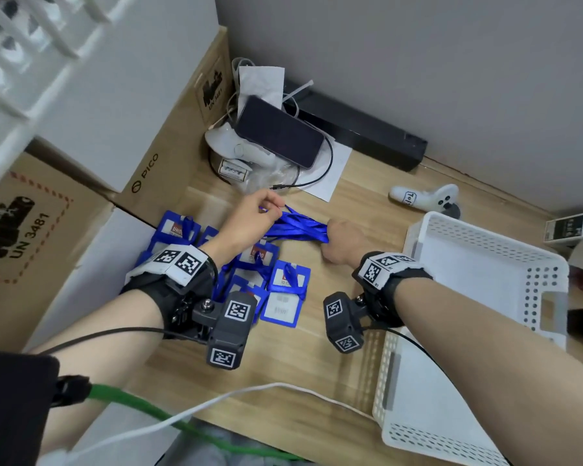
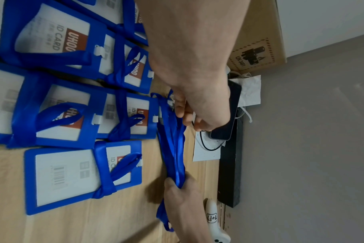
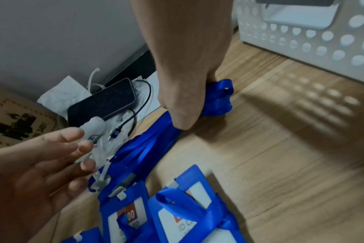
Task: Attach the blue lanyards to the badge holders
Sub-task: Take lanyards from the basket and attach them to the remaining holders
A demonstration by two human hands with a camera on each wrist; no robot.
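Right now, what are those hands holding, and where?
Both hold the bundle of blue lanyards: right hand grips one end, left hand pinches a strand at the other.

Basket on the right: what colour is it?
White, with round holes; the basket shows best in the right wrist view.

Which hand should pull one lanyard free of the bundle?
Left. The left hand already pinches a strand at the lanyards' clip end, while the right hand grips the bunch.

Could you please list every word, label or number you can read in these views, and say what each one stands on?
"PICO": cardboard box side.
"UN 3481": hazard label on the nearer carton.
"UHOO" and "ID CARD": badge holder insert.
"Tof", handwritten: white controller.
Barcode print on the holder back: too small to read.
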